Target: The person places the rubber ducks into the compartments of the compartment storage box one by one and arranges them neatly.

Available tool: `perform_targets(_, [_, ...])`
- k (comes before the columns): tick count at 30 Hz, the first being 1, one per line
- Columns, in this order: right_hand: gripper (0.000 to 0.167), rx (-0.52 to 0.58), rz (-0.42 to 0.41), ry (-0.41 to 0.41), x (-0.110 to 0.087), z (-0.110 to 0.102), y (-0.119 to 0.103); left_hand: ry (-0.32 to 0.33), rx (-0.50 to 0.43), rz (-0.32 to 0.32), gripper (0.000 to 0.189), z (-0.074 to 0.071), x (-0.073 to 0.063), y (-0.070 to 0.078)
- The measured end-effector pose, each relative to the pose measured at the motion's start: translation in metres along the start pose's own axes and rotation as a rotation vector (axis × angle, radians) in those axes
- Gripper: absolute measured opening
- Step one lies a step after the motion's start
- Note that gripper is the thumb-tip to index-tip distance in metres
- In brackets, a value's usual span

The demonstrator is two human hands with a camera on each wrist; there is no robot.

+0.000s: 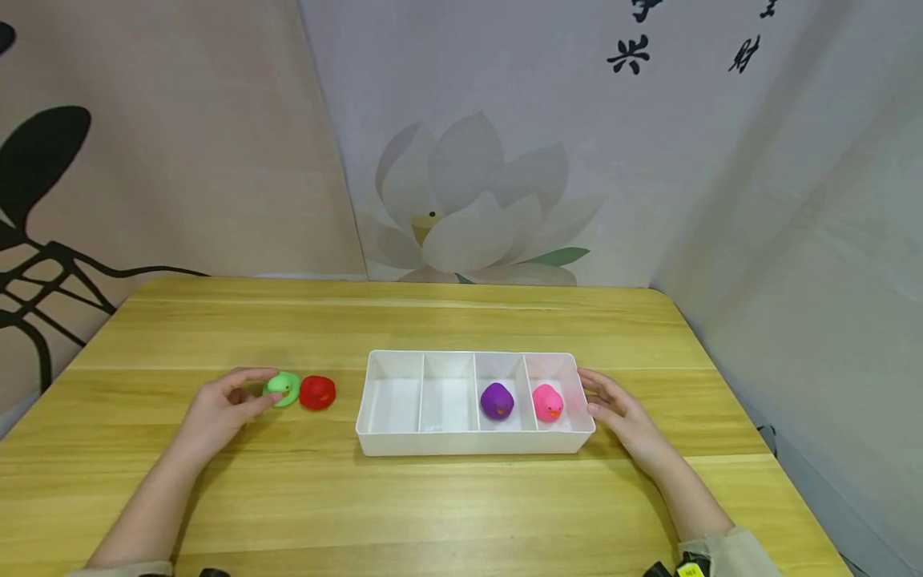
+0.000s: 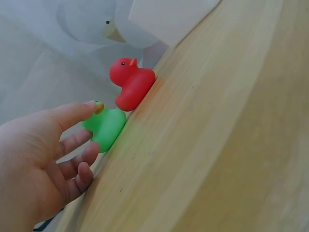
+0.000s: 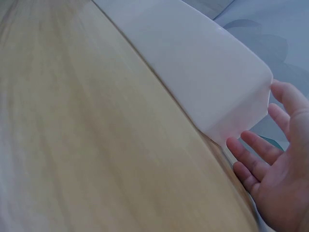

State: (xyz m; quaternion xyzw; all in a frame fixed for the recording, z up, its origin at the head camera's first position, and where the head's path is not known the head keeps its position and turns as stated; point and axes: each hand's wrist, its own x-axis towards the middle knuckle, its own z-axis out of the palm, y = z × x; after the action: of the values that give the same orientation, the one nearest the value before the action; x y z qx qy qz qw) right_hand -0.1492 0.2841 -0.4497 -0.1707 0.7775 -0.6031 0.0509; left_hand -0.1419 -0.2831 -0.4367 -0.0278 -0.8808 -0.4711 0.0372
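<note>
On the left of the table, my left hand [image 1: 219, 409] pinches a green rubber duck [image 1: 286, 388] between thumb and fingers, and the duck still sits on the tabletop. Right beside it stands a red rubber duck [image 2: 137, 87], untouched. A white tray [image 1: 461, 443] with several compartments lies to the right of the ducks. In its third compartment from the left is a purple duck [image 1: 497, 401], and the rightmost one holds a pink duck [image 1: 548, 403]. My right hand [image 3: 282, 169] rests its fingertips at the tray's right end, fingers relaxed and spread.
The wooden table [image 1: 461, 513] ends at a printed cloth backdrop [image 1: 476, 160] behind and another pale cloth [image 1: 815, 240] on the right. The two left compartments of the tray show bare white floors.
</note>
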Motion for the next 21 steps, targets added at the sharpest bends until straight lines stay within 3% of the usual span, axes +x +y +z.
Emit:
perform_targets(11, [0.049, -0.006, -0.001, 0.006, -0.001, 0.001, 0.001, 0.05, 0.004, 0.001, 0.041, 0.001, -0.001, 0.004])
perform_targets(21, [0.049, 0.002, -0.009, 0.012, 0.0, 0.001, 0.002, 0.144, 0.001, 0.028, 0.038, -0.003, -0.003, 0.021])
